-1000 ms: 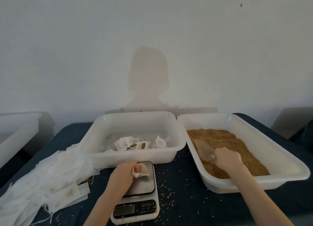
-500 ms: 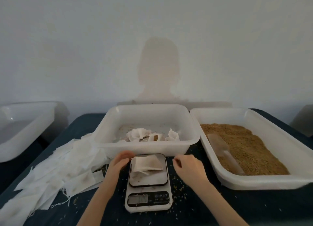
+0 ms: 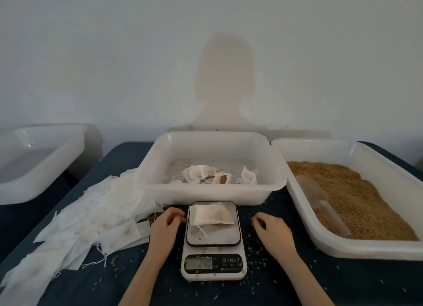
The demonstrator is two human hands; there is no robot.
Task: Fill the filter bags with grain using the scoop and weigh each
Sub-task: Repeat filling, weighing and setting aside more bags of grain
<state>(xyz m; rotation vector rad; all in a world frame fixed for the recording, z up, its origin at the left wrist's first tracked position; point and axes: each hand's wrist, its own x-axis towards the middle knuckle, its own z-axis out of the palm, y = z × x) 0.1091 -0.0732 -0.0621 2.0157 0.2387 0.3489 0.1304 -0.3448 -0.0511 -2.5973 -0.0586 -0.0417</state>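
Note:
A filled white filter bag point(image 3: 211, 214) lies alone on the platform of the small digital scale point(image 3: 214, 268), its string trailing down. My left hand point(image 3: 165, 225) rests just left of the scale with loosely curled fingers, holding nothing. My right hand point(image 3: 272, 229) rests just right of it, also loosely curled and empty. The clear plastic scoop point(image 3: 318, 199) lies in the brown grain point(image 3: 357, 195) inside the right white tub point(image 3: 297, 191). A heap of flat filter bags point(image 3: 91, 218) covers the table at the left.
The middle white tub point(image 3: 206, 194) behind the scale holds several bags point(image 3: 203, 174). Another white tub point(image 3: 34, 186) stands off to the far left. Loose grains are scattered on the dark blue table point(image 3: 286, 289) around the scale.
My right hand left the scoop in the grain and came to the scale. My left hand let go of the bag, which now lies free on the platform.

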